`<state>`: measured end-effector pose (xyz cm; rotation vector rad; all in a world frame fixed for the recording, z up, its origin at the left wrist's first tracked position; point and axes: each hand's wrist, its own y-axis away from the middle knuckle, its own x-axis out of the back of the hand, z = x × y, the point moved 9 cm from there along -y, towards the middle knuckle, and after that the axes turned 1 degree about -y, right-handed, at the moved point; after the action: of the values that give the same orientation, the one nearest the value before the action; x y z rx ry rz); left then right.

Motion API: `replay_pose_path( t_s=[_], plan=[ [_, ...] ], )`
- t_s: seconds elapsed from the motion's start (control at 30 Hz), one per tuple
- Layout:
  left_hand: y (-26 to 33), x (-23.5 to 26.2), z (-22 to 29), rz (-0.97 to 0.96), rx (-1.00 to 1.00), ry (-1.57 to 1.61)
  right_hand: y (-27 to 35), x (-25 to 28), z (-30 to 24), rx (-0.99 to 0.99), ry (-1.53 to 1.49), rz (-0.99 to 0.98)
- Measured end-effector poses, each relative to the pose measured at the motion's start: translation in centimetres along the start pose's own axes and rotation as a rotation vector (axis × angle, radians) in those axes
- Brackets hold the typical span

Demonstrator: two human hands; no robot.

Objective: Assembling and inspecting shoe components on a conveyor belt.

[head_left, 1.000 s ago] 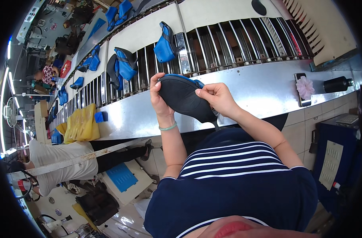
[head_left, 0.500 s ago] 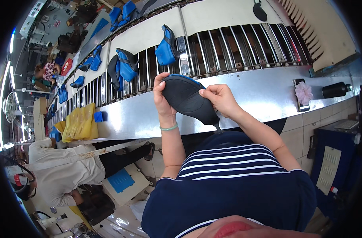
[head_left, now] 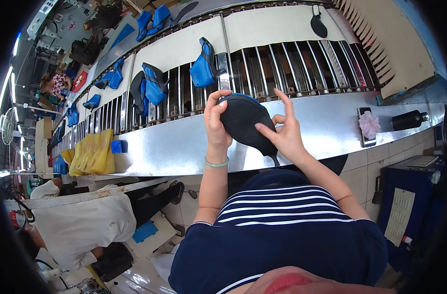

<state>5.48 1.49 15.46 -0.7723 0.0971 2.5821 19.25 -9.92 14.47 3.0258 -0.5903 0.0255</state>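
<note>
A black shoe sole [head_left: 245, 116], with a blue shoe last edge showing behind its far rim, is held up before my chest. Its broad end points away and its narrow end towards me. My left hand [head_left: 216, 128] is closed around the left side, fingertips over the rim. On the right side my right hand [head_left: 288, 136] grips it, the thumb lying on the black underside and the index finger sticking up off it. What the other right fingers touch is partly hidden. Beyond stands a blue last with black straps [head_left: 203, 66] on the conveyor.
A metal ledge [head_left: 169, 142] runs along the roller conveyor [head_left: 302, 68]. More blue lasts [head_left: 155, 85] stand to the left, near yellow gloves [head_left: 92, 153]. A phone with a pink flower [head_left: 369, 125] and a black bottle [head_left: 409, 120] lie right. A person in white [head_left: 86, 220] works at left.
The sole has shifted slightly right and swung a little upright. My right index finger has lifted off its edge, and the thumb has slid lower onto the sole.
</note>
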Motion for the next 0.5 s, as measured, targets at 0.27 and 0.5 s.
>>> replay_pose_path(
  t_s=[0.27, 0.5],
  plan=[
    [-0.1, -1.9, -0.9, -0.013, 0.022, -0.077, -0.6, -0.8, -4.3, 0.056, 0.41, -0.45],
    [-1.0, -1.8, -1.0, -0.005, 0.03, -0.046, -1.7, 0.7, -2.4, -0.015, 0.156, -0.352]
  ],
)
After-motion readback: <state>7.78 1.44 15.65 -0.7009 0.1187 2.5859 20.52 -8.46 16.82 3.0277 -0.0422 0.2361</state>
